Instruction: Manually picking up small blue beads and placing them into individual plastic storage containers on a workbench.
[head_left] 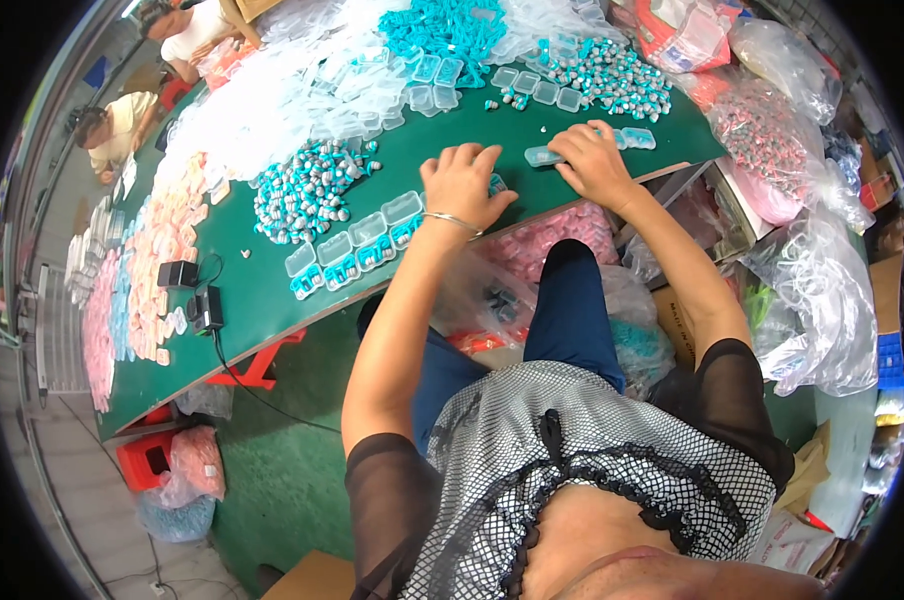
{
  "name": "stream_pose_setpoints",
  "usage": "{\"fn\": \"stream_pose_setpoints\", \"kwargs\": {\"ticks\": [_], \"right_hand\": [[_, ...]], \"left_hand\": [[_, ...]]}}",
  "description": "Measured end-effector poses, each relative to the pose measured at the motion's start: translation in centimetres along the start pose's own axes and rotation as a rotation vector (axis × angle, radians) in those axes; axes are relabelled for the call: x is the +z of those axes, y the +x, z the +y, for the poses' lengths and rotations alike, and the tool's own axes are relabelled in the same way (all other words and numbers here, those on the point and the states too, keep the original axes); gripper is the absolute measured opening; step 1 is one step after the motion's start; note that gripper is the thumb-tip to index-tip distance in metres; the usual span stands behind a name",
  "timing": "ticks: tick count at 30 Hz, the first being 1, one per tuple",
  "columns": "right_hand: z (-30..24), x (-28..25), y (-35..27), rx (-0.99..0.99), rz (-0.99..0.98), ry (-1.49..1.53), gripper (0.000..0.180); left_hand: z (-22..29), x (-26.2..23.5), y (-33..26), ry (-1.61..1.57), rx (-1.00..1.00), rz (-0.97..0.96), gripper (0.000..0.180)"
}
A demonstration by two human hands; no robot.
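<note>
My left hand (462, 185) is over the green table near its front edge, fingers spread and thumb apart. A bit of teal shows between the thumb and forefinger, mostly hidden under the palm. Left of the wrist lies a row of small clear plastic boxes (357, 250), lids raised, with teal pieces inside. My right hand (592, 160) is closed over a row of small translucent teal plastic boxes (545, 156), whose far end (637, 139) shows past the fingers. What lies under the right palm is hidden.
Heaps of teal-and-grey small parts (312, 190) and clear plastic pieces (342, 80) cover the green table (262, 290). A black adapter (206, 309) trails a cable off the front edge. Filled plastic bags (762, 140) crowd the right. Two people (117, 130) sit at the far left.
</note>
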State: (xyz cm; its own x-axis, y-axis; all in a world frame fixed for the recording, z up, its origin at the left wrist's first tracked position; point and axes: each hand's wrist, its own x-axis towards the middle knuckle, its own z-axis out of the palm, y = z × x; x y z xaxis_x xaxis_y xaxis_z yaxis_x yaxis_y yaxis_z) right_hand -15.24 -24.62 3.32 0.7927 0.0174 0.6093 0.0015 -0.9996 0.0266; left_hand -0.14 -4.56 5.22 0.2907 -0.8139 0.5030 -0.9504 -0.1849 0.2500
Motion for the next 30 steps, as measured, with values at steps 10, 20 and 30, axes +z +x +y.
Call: {"fn": "stream_pose_setpoints", "kwargs": {"ticks": [10, 20, 30], "right_hand": [[-3.2, 4.1, 5.0, 0.075, -0.115, 0.144, 0.025], [-3.4, 3.9, 6.2, 0.068, -0.173, 0.255, 0.018], [-5.2, 1.3, 3.7, -0.022, -0.099, 0.518, 0.023]], "left_hand": [[-1.6, 0.1, -2.1, 0.067, -0.039, -0.114, 0.040], [-0.5, 0.4, -1.8, 0.016, -0.174, 0.078, 0.056], [-1.4, 0.3, -2.2, -0.021, -0.050, -0.088, 0.051]]}}
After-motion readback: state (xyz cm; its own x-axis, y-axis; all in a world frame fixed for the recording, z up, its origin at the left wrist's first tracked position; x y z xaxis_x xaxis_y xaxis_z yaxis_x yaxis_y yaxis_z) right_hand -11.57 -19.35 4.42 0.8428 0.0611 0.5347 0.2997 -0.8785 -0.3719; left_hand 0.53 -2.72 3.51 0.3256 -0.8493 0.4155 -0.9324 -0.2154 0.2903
